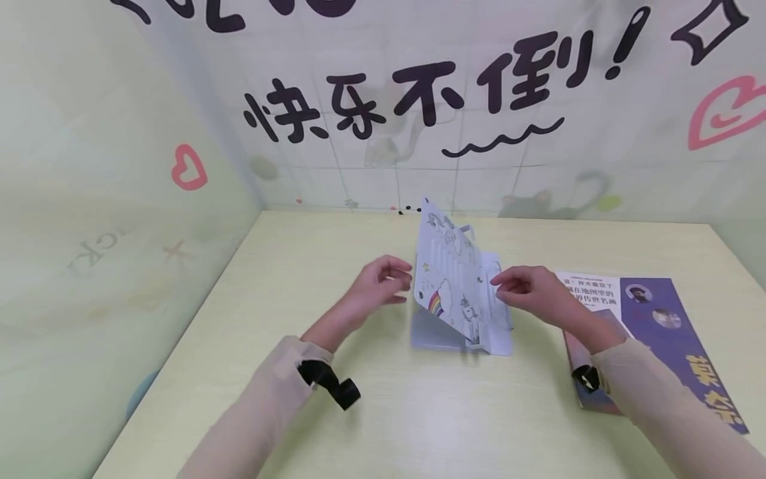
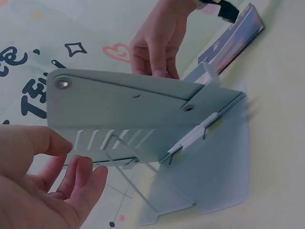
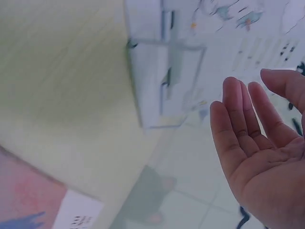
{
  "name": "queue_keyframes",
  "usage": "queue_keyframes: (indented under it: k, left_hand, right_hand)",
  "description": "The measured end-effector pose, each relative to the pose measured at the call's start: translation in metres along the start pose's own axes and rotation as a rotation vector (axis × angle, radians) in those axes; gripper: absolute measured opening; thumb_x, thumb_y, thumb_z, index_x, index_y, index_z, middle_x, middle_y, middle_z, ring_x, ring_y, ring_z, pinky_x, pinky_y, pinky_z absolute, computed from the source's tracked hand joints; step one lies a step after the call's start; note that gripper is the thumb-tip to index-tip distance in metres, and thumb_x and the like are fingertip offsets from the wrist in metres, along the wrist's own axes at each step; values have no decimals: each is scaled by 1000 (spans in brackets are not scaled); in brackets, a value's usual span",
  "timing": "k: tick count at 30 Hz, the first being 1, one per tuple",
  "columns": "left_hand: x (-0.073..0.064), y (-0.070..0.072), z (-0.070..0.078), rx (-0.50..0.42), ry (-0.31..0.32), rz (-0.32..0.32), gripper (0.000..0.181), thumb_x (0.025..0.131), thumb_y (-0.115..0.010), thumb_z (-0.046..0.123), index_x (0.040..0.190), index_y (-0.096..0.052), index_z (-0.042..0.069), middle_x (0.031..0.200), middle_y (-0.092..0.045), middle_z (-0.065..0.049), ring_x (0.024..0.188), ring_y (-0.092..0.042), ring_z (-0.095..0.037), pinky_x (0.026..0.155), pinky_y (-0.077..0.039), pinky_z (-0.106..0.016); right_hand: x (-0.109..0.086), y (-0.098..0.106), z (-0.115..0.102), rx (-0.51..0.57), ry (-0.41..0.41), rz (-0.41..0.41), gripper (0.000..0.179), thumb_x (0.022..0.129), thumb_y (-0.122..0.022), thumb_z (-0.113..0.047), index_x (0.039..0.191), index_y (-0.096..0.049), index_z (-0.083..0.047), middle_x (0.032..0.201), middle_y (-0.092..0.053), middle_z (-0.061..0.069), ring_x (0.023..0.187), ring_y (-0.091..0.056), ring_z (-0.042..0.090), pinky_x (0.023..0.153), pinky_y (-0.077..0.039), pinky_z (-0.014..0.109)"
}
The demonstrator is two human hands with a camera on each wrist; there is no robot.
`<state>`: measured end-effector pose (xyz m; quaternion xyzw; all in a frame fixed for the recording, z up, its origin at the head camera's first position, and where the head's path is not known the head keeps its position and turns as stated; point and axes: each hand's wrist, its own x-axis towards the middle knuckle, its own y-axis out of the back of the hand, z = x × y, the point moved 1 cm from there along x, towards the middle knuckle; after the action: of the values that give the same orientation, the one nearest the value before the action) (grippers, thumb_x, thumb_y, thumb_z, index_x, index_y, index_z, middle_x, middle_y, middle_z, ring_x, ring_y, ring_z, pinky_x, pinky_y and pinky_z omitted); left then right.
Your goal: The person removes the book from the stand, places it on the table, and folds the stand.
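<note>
On the table [image 1: 407, 412], the book stand [image 1: 445, 273] is set hinge front-to-back, its raised edge closely flanked by the left hand [image 1: 383, 283], its base by the right hand [image 1: 529, 289]; nothing is gripped, fingers relaxed.

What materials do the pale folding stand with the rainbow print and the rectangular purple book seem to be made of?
Folding stand: probably coated sheet metal, smooth, low-gloss; thin panels and a bent wire prop suggest this, though plastic is possible. Purple book: likely paper, judging by its printed cover; gloss unclear.
</note>
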<state>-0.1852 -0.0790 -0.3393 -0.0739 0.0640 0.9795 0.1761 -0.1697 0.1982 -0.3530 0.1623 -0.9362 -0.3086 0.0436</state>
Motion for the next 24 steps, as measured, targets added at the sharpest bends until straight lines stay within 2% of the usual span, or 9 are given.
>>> queue_keyframes:
  k: [4,8,14,20,24]
  left_hand:
    - [13,9,20,-21,12,27,29,93,-48,5,121,-47,-3,113,-51,-23,104,-52,-35,79,-52,-34]
    - [23,8,33,-69,32,44,34,93,-49,11,125,-45,0,110,-53,-18,104,-53,-32,78,-53,-34]
    - [30,0,39,-108,64,41,38,93,-52,14,129,-43,5,114,-56,-15,105,-56,-27,78,-53,-35]
    - [30,-9,41,-163,82,74,40,90,-52,5,129,-43,6,112,-56,-16,100,-58,-26,77,-53,-35]
    - [30,-13,41,-188,72,95,42,88,-51,-1,129,-44,5,112,-54,-18,98,-59,-26,76,-53,-34]
  right_hand:
    - [-8,-14,-19,30,99,-3,24,84,-64,-6,105,-62,6,95,-64,13,82,-60,20,71,-52,26]
    - [-12,-34,-35,61,167,7,25,83,-66,-7,106,-62,4,99,-63,13,85,-60,20,76,-52,32]
    - [-11,-57,-48,137,214,45,31,81,-70,-13,109,-63,-1,100,-61,7,88,-60,20,76,-52,34]
    - [-11,-64,-49,175,212,108,33,80,-72,-15,109,-63,-3,98,-60,7,88,-60,20,76,-52,34]
    - [-13,-65,-47,180,212,136,33,79,-72,-17,109,-63,-4,99,-61,6,88,-60,19,76,-52,35]
